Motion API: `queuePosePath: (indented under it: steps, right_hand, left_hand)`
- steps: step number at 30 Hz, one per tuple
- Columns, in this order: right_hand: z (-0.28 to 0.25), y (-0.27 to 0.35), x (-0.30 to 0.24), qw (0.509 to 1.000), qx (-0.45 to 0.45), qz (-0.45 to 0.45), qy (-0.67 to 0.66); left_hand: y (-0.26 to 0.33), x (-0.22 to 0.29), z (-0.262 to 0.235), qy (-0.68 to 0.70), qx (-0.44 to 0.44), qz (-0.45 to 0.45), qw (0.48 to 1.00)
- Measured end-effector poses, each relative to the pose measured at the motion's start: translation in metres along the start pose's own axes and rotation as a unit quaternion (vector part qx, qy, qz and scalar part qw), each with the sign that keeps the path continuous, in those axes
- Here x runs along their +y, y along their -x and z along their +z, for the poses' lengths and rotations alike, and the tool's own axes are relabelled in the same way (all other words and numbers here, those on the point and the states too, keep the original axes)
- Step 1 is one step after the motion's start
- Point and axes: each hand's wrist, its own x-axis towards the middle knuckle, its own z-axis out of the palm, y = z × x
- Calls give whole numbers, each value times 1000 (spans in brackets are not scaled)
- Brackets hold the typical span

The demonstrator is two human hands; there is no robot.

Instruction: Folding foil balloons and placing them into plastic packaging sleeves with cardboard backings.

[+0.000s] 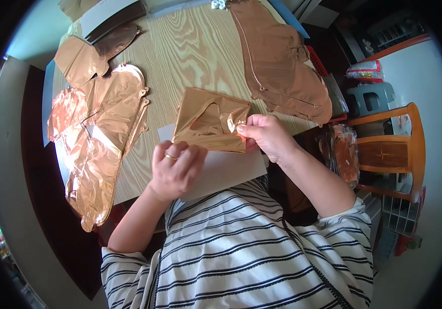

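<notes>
A copper-coloured foil balloon, folded into a flat rectangular packet (210,135), lies before me near the table's front edge. My right hand (264,135) pinches its right edge between thumb and fingers, where the foil is creased and shiny. My left hand (174,167), with a ring on one finger, is curled closed at the packet's lower left corner. Its fingertips are hidden, so whatever they grip does not show. Under the packet and both hands lies a pale flat sheet (226,172).
Crumpled flat foil balloons (97,129) with small edge tabs spread over the table's left side. A larger matte foil balloon (277,56) lies at the right. A white box (112,18) stands at the back left. Right of the wood-grain table (190,36) is a wooden chair (385,149).
</notes>
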Motion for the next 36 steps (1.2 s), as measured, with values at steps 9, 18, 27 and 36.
queuePosePath:
  steps: [9, 18, 27, 36]
  right_hand:
    - [-3, -3, 8, 999, -18, -20, 26]
    - [-12, -1, 4, 999, -16, -31, 39]
    - [-15, -4, 9, 998, -40, -22, 34]
    - [-21, -4, 4, 997, -56, -6, 56]
  left_hand:
    - [-3, -2, 1, 10, -1, 32, 999]
    - [28, -32, -17, -30, 5, -8, 1000]
    - [23, -29, -20, -9, -2, 26, 1000]
    - [24, -38, -36, 133, -23, -28, 990]
